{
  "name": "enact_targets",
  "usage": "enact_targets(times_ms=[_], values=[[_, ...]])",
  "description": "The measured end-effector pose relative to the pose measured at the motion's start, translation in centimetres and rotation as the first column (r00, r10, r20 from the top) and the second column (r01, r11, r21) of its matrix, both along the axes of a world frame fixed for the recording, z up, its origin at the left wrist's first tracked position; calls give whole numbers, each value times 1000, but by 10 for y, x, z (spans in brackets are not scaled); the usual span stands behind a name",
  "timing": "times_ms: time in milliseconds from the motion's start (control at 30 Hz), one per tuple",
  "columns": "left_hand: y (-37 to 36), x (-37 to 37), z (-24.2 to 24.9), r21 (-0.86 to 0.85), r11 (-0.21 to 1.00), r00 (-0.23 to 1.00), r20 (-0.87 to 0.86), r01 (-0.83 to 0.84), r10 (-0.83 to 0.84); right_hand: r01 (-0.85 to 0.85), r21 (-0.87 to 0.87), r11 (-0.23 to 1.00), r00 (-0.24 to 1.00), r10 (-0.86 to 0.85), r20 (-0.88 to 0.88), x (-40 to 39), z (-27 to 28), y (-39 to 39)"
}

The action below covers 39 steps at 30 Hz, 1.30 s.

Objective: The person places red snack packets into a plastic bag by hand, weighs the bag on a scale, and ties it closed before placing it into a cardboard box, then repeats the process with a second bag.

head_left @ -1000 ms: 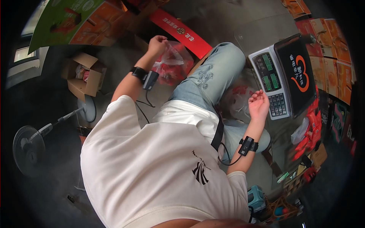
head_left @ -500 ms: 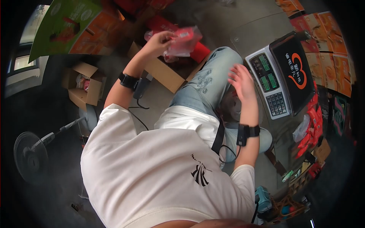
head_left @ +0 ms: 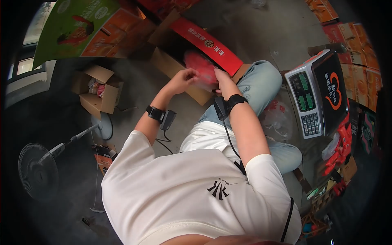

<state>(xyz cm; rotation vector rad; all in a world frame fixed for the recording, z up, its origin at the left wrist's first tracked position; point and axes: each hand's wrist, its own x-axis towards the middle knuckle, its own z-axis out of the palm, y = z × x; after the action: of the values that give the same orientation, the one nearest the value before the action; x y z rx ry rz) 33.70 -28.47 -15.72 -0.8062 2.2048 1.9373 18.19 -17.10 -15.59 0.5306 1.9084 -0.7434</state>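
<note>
A red, partly see-through plastic bag [head_left: 201,70], blurred by motion, is between my two hands over an open cardboard box [head_left: 173,67]. My left hand [head_left: 184,80] pinches the bag's near left edge, with the fingers curled together. At its right side my right hand [head_left: 223,79] is closed on the bag's edge; some of its fingers are hidden. The box has a raised red flap [head_left: 207,43] with white lettering. What the bag contains cannot be made out.
A digital scale [head_left: 314,96] with lit green displays stands to the right. Clear plastic bags [head_left: 277,118] lie by my leg. Red packets [head_left: 345,141] are beyond the scale. On the left are a smaller open carton [head_left: 98,92] and a fan [head_left: 37,170].
My right hand has moved left from beside the scale and closed on the bag. My left hand has come down and nearer with the bag. The view has shifted.
</note>
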Motion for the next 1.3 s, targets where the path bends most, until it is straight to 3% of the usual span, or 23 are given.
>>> enact_targets(times_ms=[33, 67, 133, 167, 200, 267, 333, 433, 467, 533, 600, 667, 733, 800, 833, 933, 1000, 1067, 1100, 1167, 1200, 1267, 1300], values=[[2, 3, -3, 44, 999, 999, -33, 15, -14, 105, -94, 990, 994, -103, 25, 5, -91, 0], [3, 4, -5, 87, 996, 997, -68, 30, -24, 104, -90, 991, 994, -102, 24, 3, -114, 3], [1, 3, 0, 82, 995, 997, -55, 53, -49, -164, -29, 986, 985, 162, -63, -1, -145, 11], [-4, 3, -8, 170, 985, 998, -58, 5, 5, -314, 12, 949, 921, 308, -240, -2, -163, 14], [-9, 3, -16, 255, 966, 997, -57, -43, 60, -317, 23, 948, 919, 313, -238, -3, -144, 15], [-25, -5, -27, 209, 973, 993, -41, -96, 107, -535, 22, 844, 699, 458, -550, -5, -60, 8], [-48, -19, -36, -110, 938, 891, 293, -328, 346, -548, -51, 835, 670, 402, -624, -3, -42, 8], [-80, -30, -85, -376, 857, 800, 356, -351, 484, -616, -346, 708, 646, 201, -736, 5, -12, 5], [-88, -37, -93, -373, 857, 800, 354, -355, 485, -618, -342, 707, 643, 205, -738, 6, -7, 3], [-105, -50, -113, -214, 942, 781, 528, -258, 334, -613, -506, 606, 712, 147, -686, 10, 0, 3], [-107, -58, -141, -119, 938, 738, 587, -327, 332, -598, -540, 592, 730, 123, -672, 11, 10, 3], [-93, -70, -120, 350, 886, 793, 609, -303, 30, -575, -634, 517, 777, 103, -621, 10, 16, 6], [-83, -71, -123, 373, 879, 755, 655, -297, -23, -448, -704, 550, 849, 15, -528, 6, 7, 9], [-69, -62, -148, 537, 827, 951, 308, -164, -12, -143, -824, 548, 949, -160, -271, -3, -8, 9], [-55, -64, -104, 548, 786, 913, 406, -285, 47, -67, -820, 568, 962, -181, -203, -6, -1, 11], [-48, -64, -106, 527, 791, 911, 403, -311, 89, -43, -776, 629, 971, -156, -181, -15, 0, 15], [-52, -53, -102, 490, 848, 947, 318, -200, 39, -97, -735, 672, 971, -98, -217, -16, -17, 24], [-63, -55, -138, 265, 964, 887, 451, -25, -101, -95, -599, 795, 908, -178, -380, -22, -44, 30], [-58, -57, -133, 262, 965, 888, 450, -28, -96, -123, -525, 842, 915, -109, -389, -25, -43, 35], [-38, -64, -110, 547, 723, 903, 328, -422, 279, -210, -439, 874, 904, 2, -428, -33, -69, 49], [-35, -65, -101, 546, 725, 903, 330, -420, 275, -293, -345, 892, 884, 115, -454, -33, -79, 53], [-33, -68, -78, 752, 479, 884, 306, -453, 354, -300, -342, 890, 895, 139, -424, -30, -61, 48], [-31, -67, -50, 768, 498, 907, 263, -403, 328, -416, -251, 874, 817, 238, -526, -27, -49, 43]])
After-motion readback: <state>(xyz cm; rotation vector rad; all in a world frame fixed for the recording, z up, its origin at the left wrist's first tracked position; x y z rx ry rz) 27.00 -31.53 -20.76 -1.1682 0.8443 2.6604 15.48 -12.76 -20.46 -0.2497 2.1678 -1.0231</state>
